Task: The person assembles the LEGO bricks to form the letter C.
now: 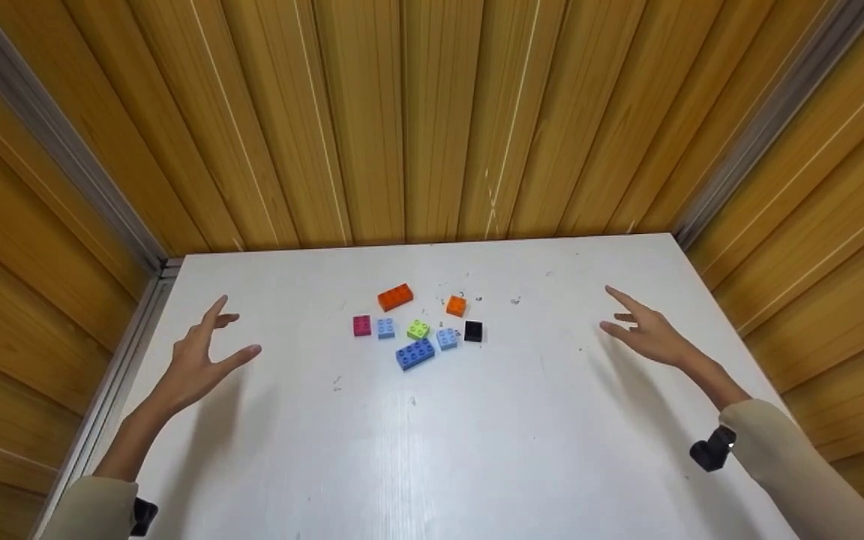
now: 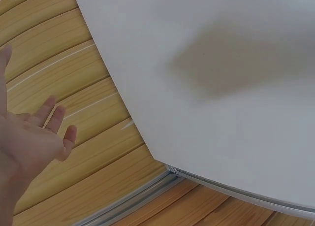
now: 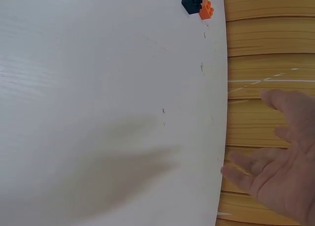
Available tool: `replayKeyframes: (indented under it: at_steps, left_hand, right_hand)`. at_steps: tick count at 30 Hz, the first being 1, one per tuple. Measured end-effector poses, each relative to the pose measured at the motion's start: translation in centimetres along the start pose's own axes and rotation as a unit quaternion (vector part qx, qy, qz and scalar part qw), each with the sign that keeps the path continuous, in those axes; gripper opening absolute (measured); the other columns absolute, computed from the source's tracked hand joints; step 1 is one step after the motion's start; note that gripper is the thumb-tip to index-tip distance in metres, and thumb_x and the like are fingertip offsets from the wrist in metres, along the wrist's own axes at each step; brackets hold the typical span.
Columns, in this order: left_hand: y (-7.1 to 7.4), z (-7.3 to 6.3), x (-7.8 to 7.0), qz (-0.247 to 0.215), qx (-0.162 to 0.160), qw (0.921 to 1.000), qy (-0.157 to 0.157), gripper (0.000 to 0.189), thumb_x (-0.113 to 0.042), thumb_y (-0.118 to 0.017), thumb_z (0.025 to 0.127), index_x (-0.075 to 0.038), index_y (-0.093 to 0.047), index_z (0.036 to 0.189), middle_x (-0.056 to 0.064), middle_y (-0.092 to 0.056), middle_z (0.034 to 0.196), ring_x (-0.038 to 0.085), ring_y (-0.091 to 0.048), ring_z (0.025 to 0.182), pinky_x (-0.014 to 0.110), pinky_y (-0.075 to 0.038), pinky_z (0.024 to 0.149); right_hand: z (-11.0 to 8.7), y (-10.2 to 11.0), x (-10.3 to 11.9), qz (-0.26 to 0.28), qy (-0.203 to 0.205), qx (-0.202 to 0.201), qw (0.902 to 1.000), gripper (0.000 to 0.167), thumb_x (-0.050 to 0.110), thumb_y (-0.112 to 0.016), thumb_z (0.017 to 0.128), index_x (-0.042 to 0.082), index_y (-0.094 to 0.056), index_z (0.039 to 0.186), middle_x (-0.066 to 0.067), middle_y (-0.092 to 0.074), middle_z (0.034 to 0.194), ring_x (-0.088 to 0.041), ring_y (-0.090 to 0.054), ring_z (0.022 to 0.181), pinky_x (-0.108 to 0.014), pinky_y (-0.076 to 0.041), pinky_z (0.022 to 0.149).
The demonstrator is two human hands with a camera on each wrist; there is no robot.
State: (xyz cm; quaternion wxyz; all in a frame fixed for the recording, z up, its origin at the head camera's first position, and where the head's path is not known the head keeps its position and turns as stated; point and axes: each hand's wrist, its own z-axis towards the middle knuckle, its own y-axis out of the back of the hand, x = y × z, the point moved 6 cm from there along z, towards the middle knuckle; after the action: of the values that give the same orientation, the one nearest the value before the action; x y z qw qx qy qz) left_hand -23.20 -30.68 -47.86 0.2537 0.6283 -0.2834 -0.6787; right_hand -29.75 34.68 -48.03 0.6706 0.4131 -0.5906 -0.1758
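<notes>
Toy building bricks lie loose around the middle of the white table. At the back are a red-orange brick (image 1: 395,298) and a small orange brick (image 1: 456,306). In front of them lie a crimson brick (image 1: 361,325), a light blue brick (image 1: 385,328), a lime green brick (image 1: 418,329), a second light blue brick (image 1: 447,339) and a black brick (image 1: 473,331). A longer blue brick (image 1: 415,354) sits nearest the viewer. My left hand (image 1: 196,364) hovers left of the bricks, thumb spread, holding nothing. Off to the right, my right hand (image 1: 649,334) hovers too, fingers extended, nothing in it.
The white table (image 1: 417,450) carries a few dark scuff marks behind and beside the bricks. Wood-patterned panels (image 1: 432,120) wall it in at the back and both sides, with metal rails (image 1: 762,112) at the corners. Dark devices (image 1: 713,448) are strapped at both wrists.
</notes>
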Motion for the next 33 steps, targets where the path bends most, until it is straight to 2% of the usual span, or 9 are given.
replayKeyframes:
  at_steps: [5,9,17,21,26,33]
  left_hand:
    - [-1.2,0.1,-0.7,-0.020,0.003,0.9992,-0.034,0.092,-0.036,-0.071,0.096,-0.006,-0.016,0.163,0.026,-0.052,0.146,0.046,-0.050,0.134,0.067,-0.038,0.108]
    - [-2.2,0.1,-1.2,-0.020,0.005,0.9982,-0.056,0.086,-0.031,-0.072,0.096,-0.003,-0.023,0.161,0.025,-0.058,0.140,0.042,-0.058,0.125,0.061,-0.045,0.103]
    - [-4.5,0.4,-2.0,-0.027,0.018,0.9973,-0.066,0.075,-0.031,-0.073,0.095,-0.003,-0.038,0.155,0.020,-0.064,0.133,0.038,-0.063,0.120,0.060,-0.049,0.099]
    - [-6.1,0.7,-2.3,-0.036,0.029,0.9966,-0.069,0.071,-0.030,-0.075,0.094,-0.004,-0.045,0.152,0.019,-0.066,0.131,0.037,-0.064,0.118,0.059,-0.050,0.097]
    - [-8.4,1.0,-2.8,-0.051,0.049,0.9945,-0.077,0.065,-0.028,-0.076,0.093,-0.004,-0.050,0.148,0.019,-0.066,0.131,0.039,-0.064,0.117,0.060,-0.051,0.096]
    - [-11.7,1.5,-3.8,-0.087,0.078,0.9898,-0.082,0.058,-0.025,-0.074,0.095,-0.004,-0.053,0.145,0.024,-0.064,0.132,0.042,-0.064,0.117,0.056,-0.053,0.094]
  right_hand:
    - [0.2,-1.0,0.4,0.023,0.032,-0.011,0.9992,0.061,0.018,-0.057,0.105,-0.003,-0.032,0.157,-0.034,-0.038,0.156,-0.051,-0.057,0.128,-0.060,-0.049,0.101]
    - [0.4,-2.0,0.4,0.036,0.035,-0.007,0.9987,0.057,0.018,-0.057,0.105,0.000,-0.036,0.156,-0.033,-0.048,0.149,-0.049,-0.060,0.124,-0.062,-0.050,0.101]
    - [0.8,-3.9,0.5,0.031,0.044,0.011,0.9985,0.051,0.016,-0.057,0.105,-0.004,-0.043,0.150,-0.034,-0.057,0.139,-0.048,-0.063,0.118,-0.061,-0.052,0.098]
    - [1.0,-5.0,1.0,0.035,0.058,0.021,0.9975,0.047,0.013,-0.057,0.104,-0.006,-0.048,0.146,-0.033,-0.060,0.134,-0.046,-0.066,0.114,-0.049,-0.056,0.094]
    - [1.4,-7.2,1.9,0.048,0.069,0.049,0.9953,0.045,0.014,-0.058,0.104,-0.005,-0.051,0.144,-0.031,-0.064,0.128,-0.042,-0.068,0.112,-0.032,-0.056,0.091]
    - [2.2,-11.0,3.9,0.086,0.092,0.086,0.9884,0.044,0.013,-0.057,0.104,-0.008,-0.051,0.142,-0.032,-0.066,0.124,-0.039,-0.070,0.106,-0.021,-0.054,0.084]
